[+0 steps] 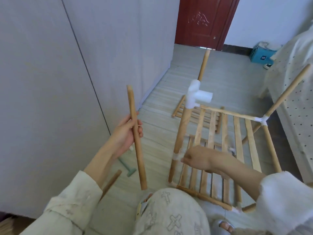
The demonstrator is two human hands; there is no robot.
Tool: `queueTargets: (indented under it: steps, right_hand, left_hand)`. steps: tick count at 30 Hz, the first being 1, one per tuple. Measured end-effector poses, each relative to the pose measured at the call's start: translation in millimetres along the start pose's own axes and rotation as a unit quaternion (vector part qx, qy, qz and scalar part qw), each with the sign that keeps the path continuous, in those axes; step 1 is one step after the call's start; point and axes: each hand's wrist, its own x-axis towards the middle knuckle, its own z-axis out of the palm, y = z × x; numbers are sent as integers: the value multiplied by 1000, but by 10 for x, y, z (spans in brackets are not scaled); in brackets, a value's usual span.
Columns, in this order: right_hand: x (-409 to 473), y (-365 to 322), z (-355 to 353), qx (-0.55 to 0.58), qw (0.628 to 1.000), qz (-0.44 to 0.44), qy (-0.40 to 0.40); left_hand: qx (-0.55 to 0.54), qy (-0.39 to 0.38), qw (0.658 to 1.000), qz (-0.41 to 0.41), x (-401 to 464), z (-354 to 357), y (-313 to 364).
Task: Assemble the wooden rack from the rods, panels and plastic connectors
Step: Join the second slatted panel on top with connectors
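Grey wood-grain flooring point(157, 116) runs between a pale wall and a red-brown door point(205, 21) at the far end, and a person sits low on it, building a rack. From where I stand, the left hand point(126, 133) is raised away from the work, its fingers curled round the middle of a loose wooden rod point(136, 138) held nearly upright, probably kept ready as the next piece to fit. The right hand point(201, 158) reaches across to the half-built rack point(220, 150); it sits close to a white plastic connector point(177, 156) low on the near upright, apparently steadying that joint, though I cannot tell whether the fingers grip anything or only press. That upright climbs to a larger white connector point(196, 95) with an open socket facing sideways, a likely seat for the held rod. Slatted panels fill the frame at two levels, and a cross rod runs from the upright to a second corner connector point(263, 120) on the right. Beyond the rack a spare slatted panel point(196, 114) lies flat on the floor. Another loose rod point(111, 183) lies near the left sleeve, beside a small pale green mallet point(127, 167). Further off, a blue box point(261, 54) stands against the back wall.
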Motion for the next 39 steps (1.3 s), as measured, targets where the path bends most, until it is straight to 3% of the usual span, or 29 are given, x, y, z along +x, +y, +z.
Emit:
queueTargets:
  steps: [2,5,11,15,21,24,27,31,36,39]
  right_hand:
    - [-155,-80,-108,167,984,-42,38]
    - [-401,-248,-295,344,927,-119,89]
    - [-853,-477,-611,460,830,-265,170]
    - [-1088,-407,-867,580,712,-355,172]
    - [-873,-74,-1298,732,535,-316,281]
    - [-673,23,-1459,795,430,-303,301]
    - [-484,10,-1554,840,347,-278,310]
    - [-255,-84,-1632,874,319,-256,264]
    - [-128,-116,-1647,880,377,-235,166]
    - [-131,-79,-1640,900,348,-227,135]
  left_hand:
    - [3,-39,998,52,-94,325,252]
    - [9,-84,990,110,-220,801,572]
    - [63,-144,970,187,-432,1616,906]
    - [217,-134,930,266,-485,1850,997]
    - [256,87,933,236,-335,1713,543]
    - [298,83,934,178,-397,1727,309]
    - [352,72,913,191,-382,1697,183]
    - [394,45,897,197,-281,1639,106]
    - [347,29,916,200,-203,1620,63]
    - [349,16,914,207,-202,1614,30]
